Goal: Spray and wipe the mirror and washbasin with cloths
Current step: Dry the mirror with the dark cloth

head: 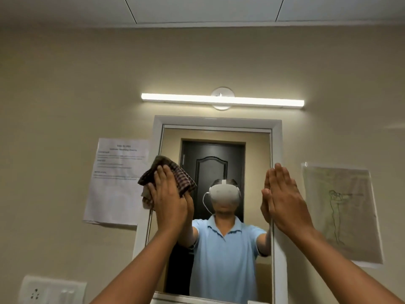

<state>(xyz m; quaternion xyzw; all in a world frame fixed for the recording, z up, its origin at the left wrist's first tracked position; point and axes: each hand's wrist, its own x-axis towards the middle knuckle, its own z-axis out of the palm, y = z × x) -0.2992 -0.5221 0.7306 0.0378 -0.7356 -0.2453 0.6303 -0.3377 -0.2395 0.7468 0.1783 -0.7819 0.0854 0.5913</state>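
Observation:
A white-framed mirror (pixel 256 150) hangs on the beige wall ahead of me. My left hand (pixel 168 194) presses a dark checked cloth (pixel 182 174) flat against the mirror's left edge, fingers straight. My right hand (pixel 285 198) lies flat with straight fingers on the mirror's right frame. The glass reflects a person in a light blue shirt and a dark door behind. The washbasin and any spray bottle are out of view.
A lit tube light (pixel 222 100) is mounted above the mirror. A printed notice (pixel 114 194) is stuck to the wall on the left, a drawing (pixel 341 211) on the right. A switch and socket plate (pixel 52 290) sits at lower left.

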